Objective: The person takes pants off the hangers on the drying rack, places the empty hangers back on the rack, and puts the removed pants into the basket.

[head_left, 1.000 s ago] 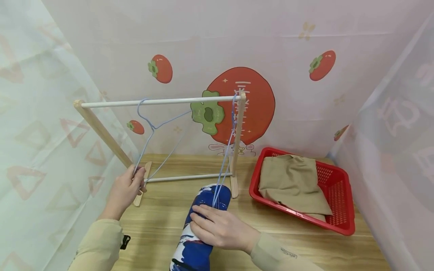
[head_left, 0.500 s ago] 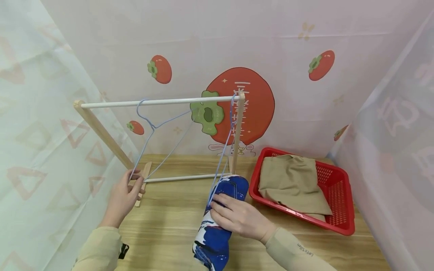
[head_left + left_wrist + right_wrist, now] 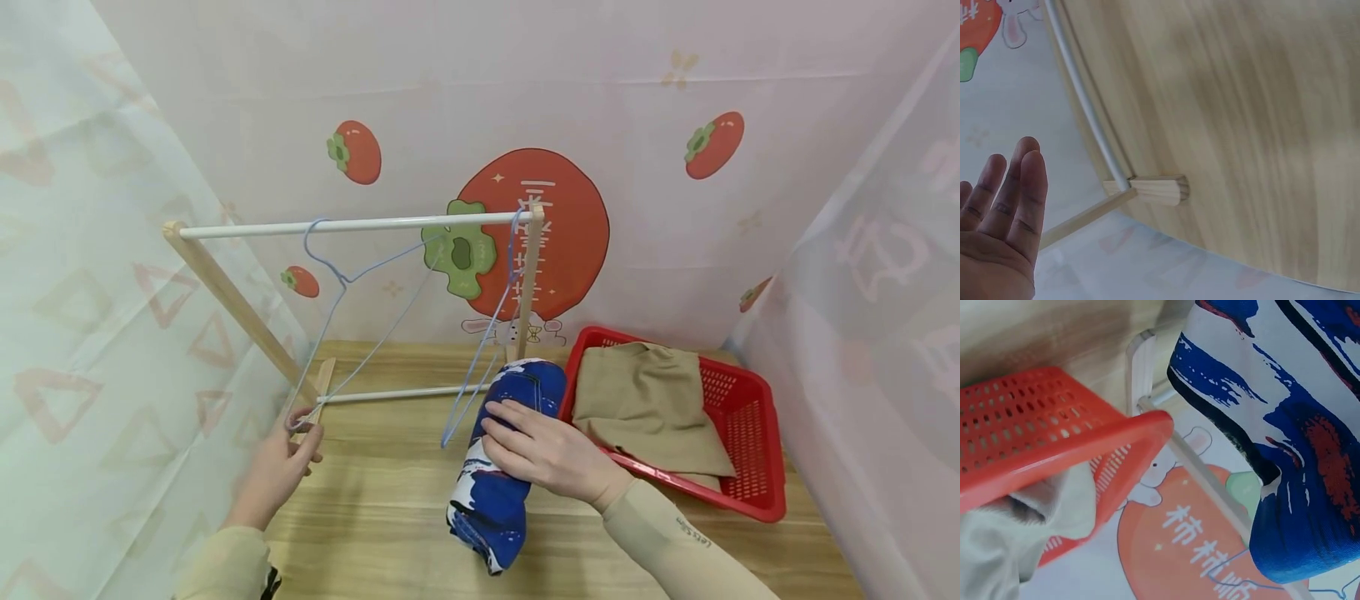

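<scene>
A folded blue-and-white patterned garment (image 3: 498,467) is held in my right hand (image 3: 551,450), fingers across its top and thumb hidden. It lies just left of the basket; the right wrist view shows the garment (image 3: 1285,419) close up. My left hand (image 3: 277,467) is at the lower end of the left blue wire hanger (image 3: 341,283). In the left wrist view the left hand (image 3: 1004,219) has straight fingers, with no hanger visible in the palm. Whether it touches the hanger, I cannot tell. The right wire hanger (image 3: 480,350) hangs beside the garment.
Both hangers hang from the white top bar (image 3: 375,223) of a wooden-sided rack (image 3: 232,300). A red basket (image 3: 765,450) at right holds folded tan cloth (image 3: 637,400). Printed curtains enclose the wooden table (image 3: 360,533).
My right hand has carried the garment right and away from me, and the right hanger's lower end has come clear of it. My left hand's fingers have loosened from the left hanger and moved lower.
</scene>
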### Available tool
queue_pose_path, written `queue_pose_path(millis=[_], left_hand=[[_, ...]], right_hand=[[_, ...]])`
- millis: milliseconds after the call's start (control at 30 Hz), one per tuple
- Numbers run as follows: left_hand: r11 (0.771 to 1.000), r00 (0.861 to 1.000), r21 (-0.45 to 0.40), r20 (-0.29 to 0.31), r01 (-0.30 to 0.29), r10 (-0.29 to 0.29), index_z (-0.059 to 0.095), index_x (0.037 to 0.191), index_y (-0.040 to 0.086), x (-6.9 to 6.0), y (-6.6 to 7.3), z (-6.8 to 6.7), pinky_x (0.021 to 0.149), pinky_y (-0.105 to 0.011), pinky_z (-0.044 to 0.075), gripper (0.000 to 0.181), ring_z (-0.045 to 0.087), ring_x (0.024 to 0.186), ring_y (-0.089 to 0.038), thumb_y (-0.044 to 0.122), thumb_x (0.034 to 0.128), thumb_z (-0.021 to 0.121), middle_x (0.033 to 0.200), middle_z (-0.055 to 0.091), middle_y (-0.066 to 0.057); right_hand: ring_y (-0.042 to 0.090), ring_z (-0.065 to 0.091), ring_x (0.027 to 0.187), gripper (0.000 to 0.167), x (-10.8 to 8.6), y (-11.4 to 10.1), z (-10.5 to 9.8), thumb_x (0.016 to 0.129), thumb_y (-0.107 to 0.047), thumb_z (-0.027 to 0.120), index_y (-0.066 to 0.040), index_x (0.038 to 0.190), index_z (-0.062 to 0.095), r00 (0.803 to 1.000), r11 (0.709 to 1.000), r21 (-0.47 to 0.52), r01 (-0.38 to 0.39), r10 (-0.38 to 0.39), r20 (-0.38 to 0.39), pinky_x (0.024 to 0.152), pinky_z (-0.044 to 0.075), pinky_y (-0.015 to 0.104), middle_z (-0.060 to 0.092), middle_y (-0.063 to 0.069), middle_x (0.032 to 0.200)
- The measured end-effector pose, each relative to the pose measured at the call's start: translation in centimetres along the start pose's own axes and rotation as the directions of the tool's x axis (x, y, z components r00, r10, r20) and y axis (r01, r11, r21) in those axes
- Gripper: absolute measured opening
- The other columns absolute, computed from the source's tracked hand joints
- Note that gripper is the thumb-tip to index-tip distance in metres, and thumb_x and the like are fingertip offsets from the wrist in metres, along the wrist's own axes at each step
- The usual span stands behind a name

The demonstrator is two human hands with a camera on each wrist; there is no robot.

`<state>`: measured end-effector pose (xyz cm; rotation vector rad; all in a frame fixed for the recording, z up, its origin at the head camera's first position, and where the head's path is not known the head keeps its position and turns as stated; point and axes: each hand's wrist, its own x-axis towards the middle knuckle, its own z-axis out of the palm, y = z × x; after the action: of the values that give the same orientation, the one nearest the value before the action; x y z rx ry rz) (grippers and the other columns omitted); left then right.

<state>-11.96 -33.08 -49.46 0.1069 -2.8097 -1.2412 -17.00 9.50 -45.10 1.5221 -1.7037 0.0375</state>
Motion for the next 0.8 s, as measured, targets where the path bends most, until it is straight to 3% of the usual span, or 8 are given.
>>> queue_pose_path(millis=[200,367,633,800], left_hand=[[0.997,0.99,0.064,0.131,0.036,-0.044,0.048,0.145,0.008,-0.8,-0.7,1.6,0.065,-0.028,0.056,0.058,0.07,0.087,-0.019,0.051,0.1078,0.045,0.13,0.063,-0.019],[0.992,0.973,0.116,0.217,0.049,-0.074,0.055,0.141,0.008,-1.1,-1.3,3.8,0.08,-0.039,0.058,0.062,0.067,0.104,-0.024,0.058,0.1046,0.047,0.129,0.065,-0.013],[0.981,0.957,0.176,0.288,-0.085,0.031,0.061,0.135,0.007,-1.7,-1.7,7.4,0.107,-0.063,0.043,0.046,0.054,0.132,-0.041,0.041,0.1039,0.059,0.138,0.062,-0.014],[0.961,0.958,0.216,0.265,-0.17,0.11,0.065,0.131,0.009,-2.0,-1.6,9.1,0.11,-0.06,0.042,0.037,0.056,0.131,-0.039,0.031,0.101,0.066,0.135,0.065,-0.012]], right_hand=[[0.031,0.066,0.121,0.031,-0.1,0.7,-0.1,0.111,-0.002,0.036,-0.006,0.118,0.065,1.0,1.0,0.01,-0.009,0.009,-0.007,0.101,0.054,0.043,0.071,0.013,0.123],[0.033,0.06,0.13,0.031,-0.7,0.9,0.1,0.111,-0.004,0.035,-0.006,0.125,0.063,0.999,0.999,0.017,-0.03,0.03,0.038,0.107,0.049,0.046,0.068,0.014,0.13],[0.035,0.055,0.136,0.029,-1.3,1.6,0.1,0.111,-0.006,0.036,-0.008,0.13,0.058,0.995,0.999,0.018,-0.042,0.04,0.09,0.112,0.045,0.047,0.065,0.013,0.136],[0.036,0.054,0.137,0.029,-1.4,2.4,-0.2,0.112,-0.01,0.037,-0.008,0.131,0.059,0.993,0.997,0.057,-0.061,0.055,0.1,0.112,0.044,0.048,0.064,0.014,0.136]])
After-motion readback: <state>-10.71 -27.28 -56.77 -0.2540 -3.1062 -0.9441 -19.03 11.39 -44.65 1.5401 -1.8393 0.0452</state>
